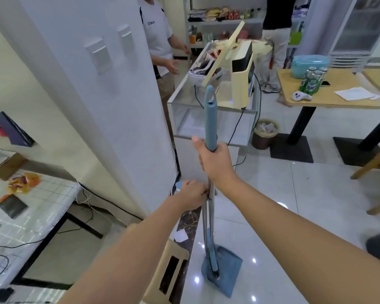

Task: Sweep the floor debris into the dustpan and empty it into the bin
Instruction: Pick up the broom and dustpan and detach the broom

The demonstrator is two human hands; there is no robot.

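Note:
My right hand [215,161] is closed around the blue grip of the broom handle [210,119], which stands upright in front of me. Lower and to the left, my left hand [193,194] grips a second metal pole with a light blue tip [180,184], apparently the dustpan's handle. Both poles run down to the blue dustpan [225,275] resting on the glossy floor, with the broom head nested against it. A white scrap of paper [180,235] lies on the dark floor strip left of the poles. A brown lined bin [264,137] stands beyond, beside the glass counter.
A white fridge [110,95] rises on the left and a glass counter [215,119] stands straight ahead. Two people stand behind the counter. A wooden table [329,95] with cans is at the right, a beige stool [169,273] near my left arm. Cables trail on the floor.

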